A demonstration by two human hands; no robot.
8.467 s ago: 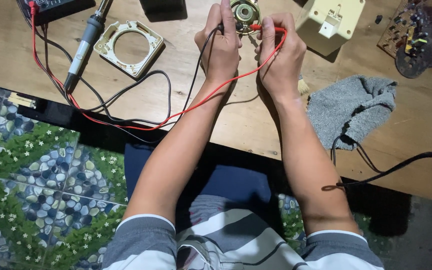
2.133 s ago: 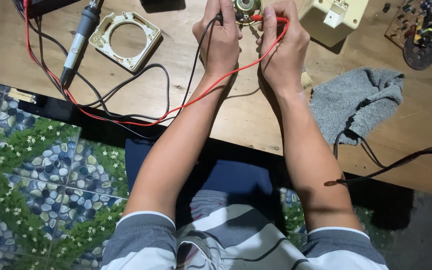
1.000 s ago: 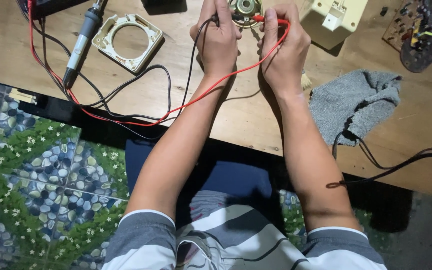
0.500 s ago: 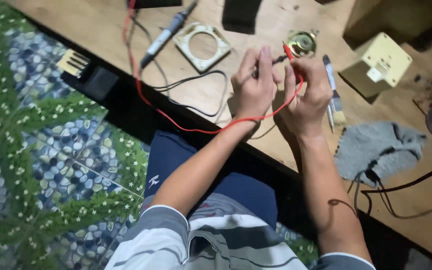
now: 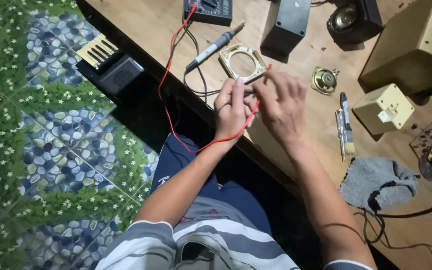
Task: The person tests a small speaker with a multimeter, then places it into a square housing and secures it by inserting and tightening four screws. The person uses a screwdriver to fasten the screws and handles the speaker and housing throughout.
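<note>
A bare wooden workbench [image 5: 166,30] runs diagonally above a floor of patterned tiles printed with blue pebbles and green leaves [image 5: 41,150], and the person sits at its edge in a grey-and-white striped shirt. Both hands meet over the bench edge. The left hand [image 5: 232,111] is curled, its fingers pinched around the thin red test lead wire [image 5: 168,100], which loops down below the wrist and climbs back to the black handheld multimeter [image 5: 208,9] at the far edge. The right hand [image 5: 282,107] sits just beside the left one, fingers bent and close to the same lead; whether it actually grips the red probe tip is hidden by the fingers. A black lead runs under the hands too.

Just beyond the hands lies a cream square plastic frame with a round opening [image 5: 242,62], and a grey-handled soldering iron [image 5: 215,46] rests beside it. To the right, apart from the hands, lie a small round brass-coloured speaker [image 5: 324,80], a small paintbrush [image 5: 347,125] and a crumpled grey cloth [image 5: 378,182].
</note>
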